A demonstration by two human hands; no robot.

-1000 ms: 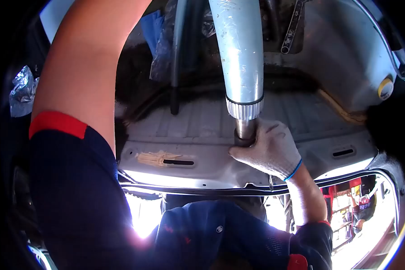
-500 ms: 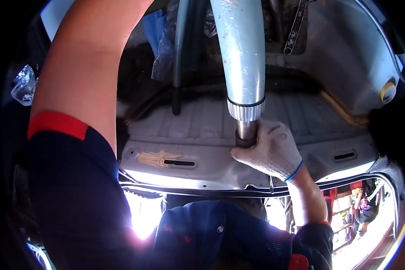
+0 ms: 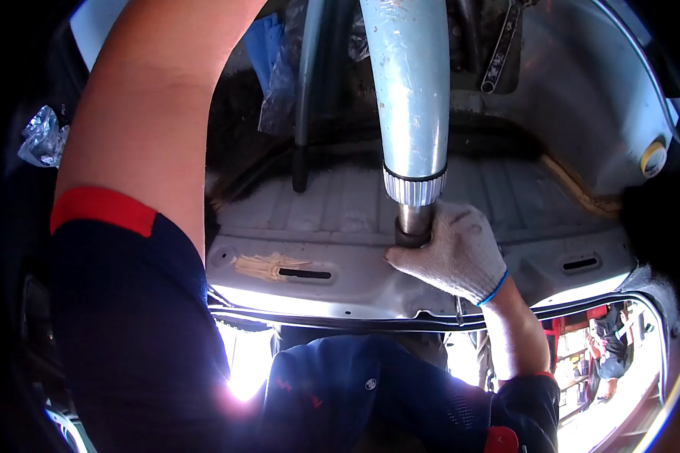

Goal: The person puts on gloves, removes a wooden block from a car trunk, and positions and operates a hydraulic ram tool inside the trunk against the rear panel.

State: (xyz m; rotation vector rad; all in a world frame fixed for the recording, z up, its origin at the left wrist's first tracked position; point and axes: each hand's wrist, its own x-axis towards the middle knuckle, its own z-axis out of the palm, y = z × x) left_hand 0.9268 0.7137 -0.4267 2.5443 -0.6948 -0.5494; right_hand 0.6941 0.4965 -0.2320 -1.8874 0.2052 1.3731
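Note:
My right hand, in a white knit glove with a blue cuff edge, is closed round the dark lower end of a shiny metal rod. Its thumb lies across the front, while the fingers are mostly hidden behind. The rod comes out of a thick silver-blue metal cylinder with a ribbed collar. That cylinder runs up past the top edge of the view. On the left, my bare left forearm reaches up and out of the frame, so my left hand is not seen.
Around my hand is a grey car-body panel with slots. A ring-ended wrench, a thinner tube, blue cloth or plastic and clear plastic lie about. A person shows in the background at right.
The view has shifted slightly, so the scene sits a little further right. My right hand keeps its grip on the rod end. The background person has changed posture.

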